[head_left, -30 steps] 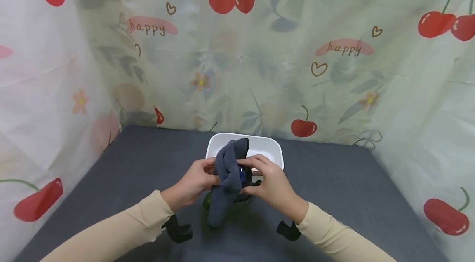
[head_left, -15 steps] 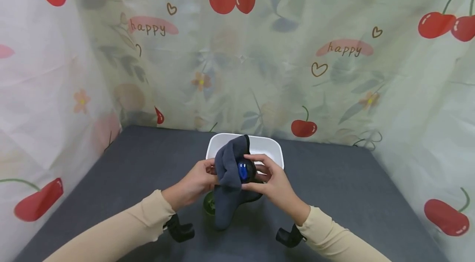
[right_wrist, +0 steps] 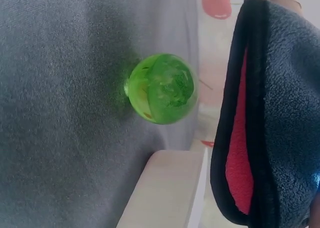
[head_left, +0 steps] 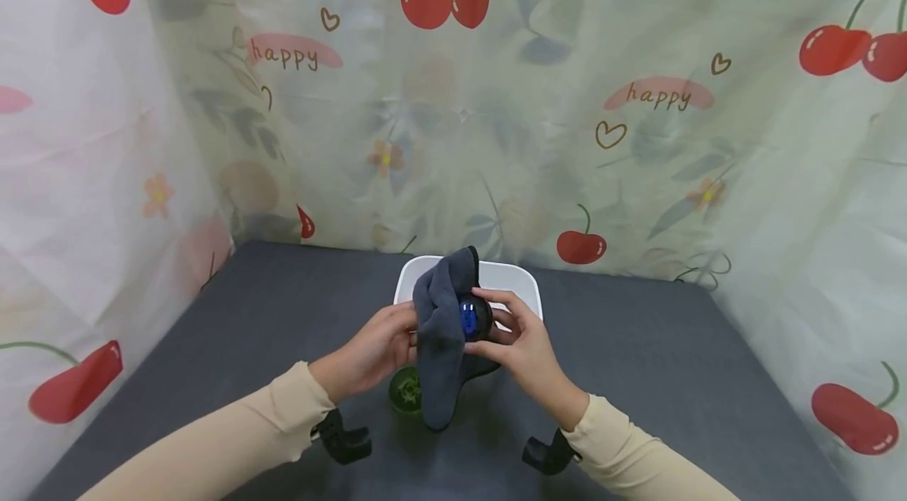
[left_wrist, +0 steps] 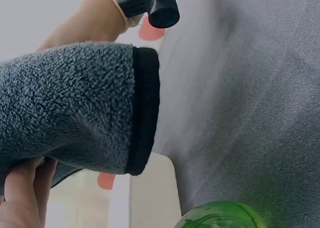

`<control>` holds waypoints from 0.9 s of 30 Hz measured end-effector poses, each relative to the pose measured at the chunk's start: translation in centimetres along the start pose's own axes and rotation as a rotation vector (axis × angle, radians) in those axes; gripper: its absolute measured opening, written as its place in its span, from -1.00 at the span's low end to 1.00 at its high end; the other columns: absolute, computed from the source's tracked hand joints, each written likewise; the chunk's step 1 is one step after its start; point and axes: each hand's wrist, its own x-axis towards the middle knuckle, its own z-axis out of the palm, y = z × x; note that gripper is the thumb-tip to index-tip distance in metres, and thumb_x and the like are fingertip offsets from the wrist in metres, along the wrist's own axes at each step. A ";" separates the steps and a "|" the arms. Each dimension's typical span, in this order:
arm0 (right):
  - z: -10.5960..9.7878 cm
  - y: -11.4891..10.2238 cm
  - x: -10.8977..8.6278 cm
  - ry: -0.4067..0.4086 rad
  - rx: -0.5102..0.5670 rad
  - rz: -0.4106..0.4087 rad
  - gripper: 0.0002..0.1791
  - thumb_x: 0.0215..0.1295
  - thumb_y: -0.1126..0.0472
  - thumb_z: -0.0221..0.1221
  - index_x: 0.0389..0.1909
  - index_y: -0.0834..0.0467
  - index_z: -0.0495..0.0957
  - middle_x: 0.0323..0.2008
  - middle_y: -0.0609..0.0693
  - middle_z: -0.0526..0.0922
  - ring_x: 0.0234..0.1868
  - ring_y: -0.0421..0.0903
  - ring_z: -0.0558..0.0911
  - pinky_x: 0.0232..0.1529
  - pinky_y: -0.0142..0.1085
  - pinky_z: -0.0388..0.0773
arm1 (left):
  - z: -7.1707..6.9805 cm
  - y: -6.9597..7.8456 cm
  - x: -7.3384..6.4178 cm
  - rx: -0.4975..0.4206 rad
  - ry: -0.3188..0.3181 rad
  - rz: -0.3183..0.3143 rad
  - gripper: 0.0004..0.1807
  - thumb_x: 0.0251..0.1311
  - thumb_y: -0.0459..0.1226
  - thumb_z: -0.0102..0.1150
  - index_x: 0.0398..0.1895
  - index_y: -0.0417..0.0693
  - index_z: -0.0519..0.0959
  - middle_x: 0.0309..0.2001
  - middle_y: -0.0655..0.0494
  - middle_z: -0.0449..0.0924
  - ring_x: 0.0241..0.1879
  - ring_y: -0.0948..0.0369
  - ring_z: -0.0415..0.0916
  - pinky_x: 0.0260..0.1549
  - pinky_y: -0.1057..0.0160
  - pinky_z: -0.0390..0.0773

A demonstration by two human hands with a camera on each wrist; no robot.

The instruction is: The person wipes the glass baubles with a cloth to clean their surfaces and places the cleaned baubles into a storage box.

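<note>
My left hand grips a grey plush cloth with black edging, which hangs down in front of the white tub. A glossy dark-blue ball sits against the cloth's right side, pinched between the thumb and fingers of my right hand. Part of the ball is hidden by the cloth. In the right wrist view, the folded cloth shows a red underside. Fingers press into the cloth's fold in the left wrist view. A clear green ball rests on the table below, partly covered by the cloth in the head view.
Behind the hands stands a white tub on the dark grey table. Its wall is close to the green ball. A patterned curtain encloses the back and sides. Black camera mounts hang below the wrists.
Both hands stay close together while the cloth and blue ball rise slightly. More of the blue ball shows beside the cloth, and more of the green ball is uncovered.
</note>
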 end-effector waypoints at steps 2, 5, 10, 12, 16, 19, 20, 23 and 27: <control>0.0 0.0 0.0 -0.011 0.015 -0.010 -0.26 -0.01 0.53 0.36 0.26 0.27 0.36 0.24 0.28 0.37 0.00 -0.16 0.66 -0.08 -0.26 0.64 | -0.1 -0.1 0.1 -0.003 0.008 -0.008 -0.56 0.48 -0.22 -0.12 0.30 -0.26 0.25 -0.12 0.17 0.54 -0.16 0.31 0.57 -0.15 0.31 0.59; -0.1 0.1 0.0 -0.034 0.010 -0.028 -0.27 -0.01 0.54 0.35 0.25 0.29 0.36 0.25 0.27 0.36 0.06 -0.16 0.63 -0.05 -0.26 0.64 | -0.2 -0.3 0.3 -0.001 0.024 -0.014 -0.35 0.44 -0.24 -0.01 0.47 -0.28 0.04 0.04 0.12 0.54 -0.07 0.28 0.61 -0.10 0.29 0.62; -0.2 -0.1 0.1 -0.035 -0.275 -0.075 -0.28 -0.07 0.45 0.44 0.19 0.11 0.47 0.17 0.05 0.48 0.13 -0.23 0.53 0.07 -0.29 0.57 | -0.2 -0.4 0.6 0.056 0.084 -0.019 -0.33 0.36 -0.26 0.11 0.47 -0.19 0.13 0.04 0.07 0.57 -0.13 0.27 0.64 -0.13 0.29 0.64; -0.3 -0.6 0.4 -0.032 -0.450 -0.119 -0.27 -0.13 0.40 0.49 0.15 0.03 0.50 0.10 -0.03 0.52 0.10 -0.20 0.52 0.07 -0.29 0.57 | -0.2 -0.5 0.6 0.082 0.102 -0.016 -0.31 0.33 -0.24 0.16 0.45 -0.23 0.15 0.00 0.09 0.58 -0.15 0.28 0.64 -0.15 0.30 0.64; -0.6 -1.2 0.8 -0.067 -0.624 -0.176 -0.22 -0.19 0.36 0.53 0.17 -0.02 0.51 0.04 -0.07 0.53 0.04 -0.14 0.55 0.01 -0.30 0.60 | -0.4 -0.7 0.6 0.100 0.133 -0.007 -0.31 0.28 -0.31 0.19 0.42 -0.29 0.18 -0.06 0.13 0.62 -0.18 0.29 0.65 -0.18 0.31 0.65; -0.8 -1.4 0.8 -0.084 -0.487 -0.087 -0.23 -0.16 0.38 0.51 0.18 0.01 0.51 0.07 -0.02 0.52 0.01 -0.14 0.59 -0.01 -0.34 0.61 | -0.4 -0.9 0.6 0.091 0.157 0.003 -0.39 0.22 -0.45 0.15 0.36 -0.31 0.26 -0.13 0.15 0.66 -0.20 0.29 0.64 -0.21 0.31 0.65; -0.8 -1.5 0.7 -0.078 -0.407 -0.046 -0.25 -0.14 0.40 0.50 0.18 0.03 0.50 0.08 0.01 0.51 -0.01 -0.13 0.61 -0.02 -0.35 0.61 | -0.4 -1.0 0.5 0.086 0.166 0.008 -0.40 0.19 -0.49 0.14 0.33 -0.31 0.29 -0.16 0.15 0.67 -0.22 0.30 0.63 -0.22 0.31 0.64; -0.8 -1.5 0.7 -0.049 -0.176 0.042 -0.27 -0.12 0.48 0.44 0.17 0.15 0.46 0.15 0.11 0.46 -0.05 -0.08 0.62 -0.03 -0.31 0.62 | -0.2 -1.1 0.6 0.061 0.164 0.032 -0.39 0.11 -0.56 0.10 0.30 -0.31 0.30 -0.19 0.15 0.66 -0.22 0.30 0.61 -0.25 0.31 0.63; -0.5 -1.4 0.6 -0.049 -0.317 -0.006 -0.29 -0.11 0.48 0.44 0.15 0.13 0.45 0.11 0.09 0.48 0.02 -0.08 0.59 0.02 -0.27 0.60 | -0.1 -1.2 0.7 0.061 0.120 0.046 -0.29 0.13 -0.50 0.16 0.40 -0.26 0.20 -0.03 0.12 0.61 -0.08 0.26 0.59 -0.18 0.26 0.64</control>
